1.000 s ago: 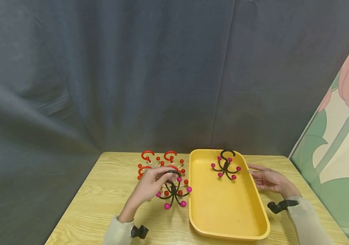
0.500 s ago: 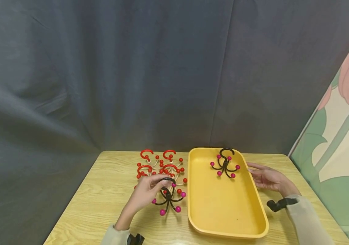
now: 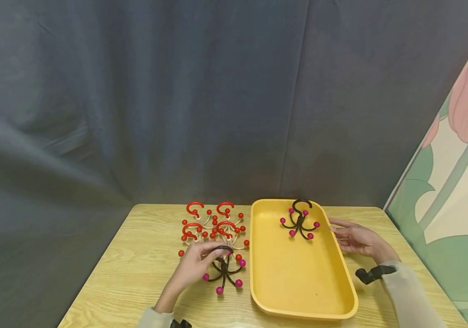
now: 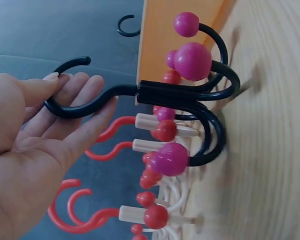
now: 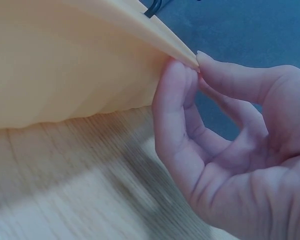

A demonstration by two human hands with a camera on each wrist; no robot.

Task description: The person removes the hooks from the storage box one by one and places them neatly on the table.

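My left hand [image 3: 192, 264] pinches a black octopus-shaped hook hanger [image 3: 223, 268] by its curved top hook. In the left wrist view, that hanger [image 4: 162, 92] has arms bent round to magenta ball tips, close over the wood, and its hook lies between thumb and fingers. My right hand [image 3: 361, 240] is at the right side of a yellow tray [image 3: 299, 282]. From the right wrist view, its thumb and fingertips pinch the tray's rim [image 5: 182, 56]. A second black hanger [image 3: 300, 220] with magenta balls stands in the tray's far end.
Several cream hangers with red hooks and red balls stand grouped left of the tray, among them a front one [image 3: 192, 224] and a back one [image 3: 224, 204]. Everything is on a light wooden table [image 3: 123, 269]. A dark curtain [image 3: 217, 100] hangs behind it; a flower-patterned cloth [image 3: 455, 218] hangs at right.
My left hand has moved toward the table's front and slightly left with the black hanger, uncovering more of the red-hooked ones. My right hand has stayed at the tray's rim.
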